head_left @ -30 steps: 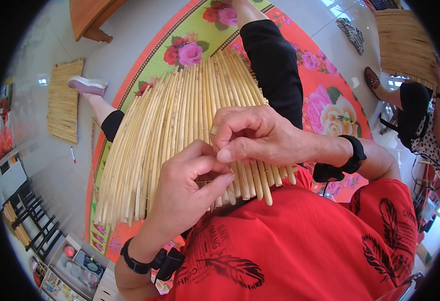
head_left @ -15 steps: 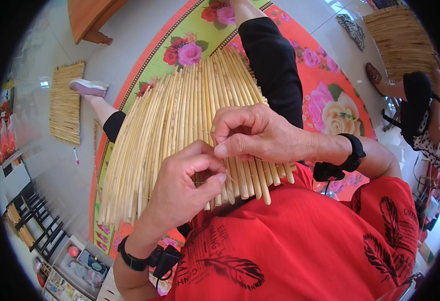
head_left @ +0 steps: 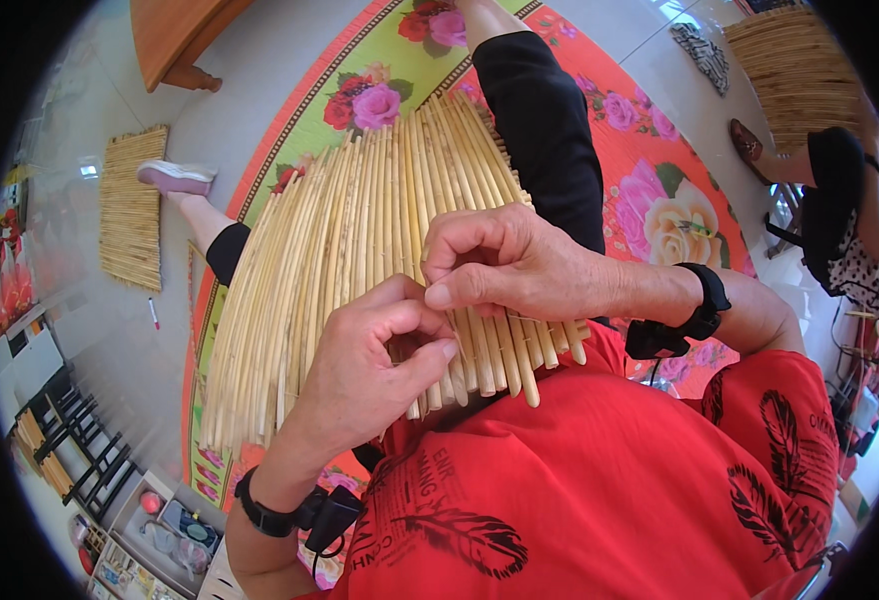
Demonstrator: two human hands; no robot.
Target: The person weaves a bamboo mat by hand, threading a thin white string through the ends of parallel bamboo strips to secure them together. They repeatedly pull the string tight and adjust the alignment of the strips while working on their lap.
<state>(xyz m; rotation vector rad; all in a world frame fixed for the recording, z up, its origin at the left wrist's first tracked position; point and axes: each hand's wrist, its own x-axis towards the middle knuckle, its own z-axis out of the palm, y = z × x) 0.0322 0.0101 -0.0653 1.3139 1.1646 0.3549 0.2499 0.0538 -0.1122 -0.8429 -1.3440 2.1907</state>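
Note:
A fan-shaped mat of pale straw reeds (head_left: pixel 359 240) lies across my lap, its near ends over my red shirt. My left hand (head_left: pixel 369 370) is curled at the mat's near edge, thumb and fingers pinching among the reed ends. Just above it my right hand (head_left: pixel 504 265) rests on the reeds, its fingertips pinched together on the mat close to the left thumb. Whatever thin strand passes between the fingers is too small to make out. Both wrists carry black bands.
My legs in black trousers (head_left: pixel 544 140) stretch over a floral floor mat (head_left: pixel 659 200). A finished reed mat (head_left: pixel 131 205) lies on the grey floor at left. Another person (head_left: pixel 849 200) sits at right beside a reed mat (head_left: pixel 794 65). A wooden furniture leg (head_left: pixel 174 40) stands top left.
Both hands stayed at the mat's near edge; the left thumb and fingers shifted slightly against the reed ends. The mat has not moved.

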